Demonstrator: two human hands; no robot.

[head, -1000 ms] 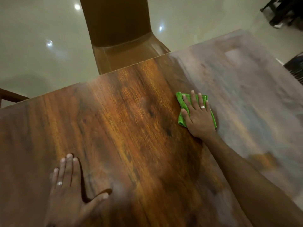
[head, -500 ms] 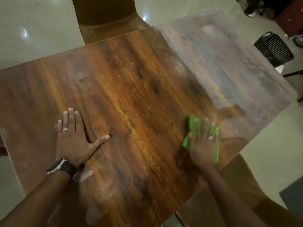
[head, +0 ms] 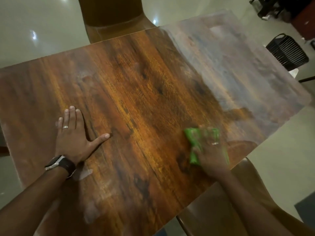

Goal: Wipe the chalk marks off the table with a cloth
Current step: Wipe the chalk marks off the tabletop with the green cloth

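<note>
Nearest the camera, pale chalk marks [head: 88, 213] smear the front-left part of the bench [head: 136, 116], with another whitish patch just beside the watch [head: 59, 163] on the left wrist. The left hand [head: 75, 138] lies flat on the wood, fingers spread and thumb out, gripping nothing and seemingly bracing the body. To the right, close to the bench's near edge, the right hand [head: 209, 150] presses palm-down on a green cloth [head: 194, 143]; the fingers are blurred, so they look spread over it rather than curled around it, though I cannot tell exactly. The cloth is bunched and folded under the palm, poking out on the left and beyond the fingertips. It looks soft, light and limp, so it should slide easily over the smooth wood and would crumple or slip out unless pinned by a flat palm across its middle; that seems the best hold. Farther out, the bench's right and far portion carries a broad grey chalk haze [head: 230, 65], so much of the job appears left. Beyond the far edge stands a brown chair [head: 110, 19] on the pale floor [head: 34, 23].
</note>
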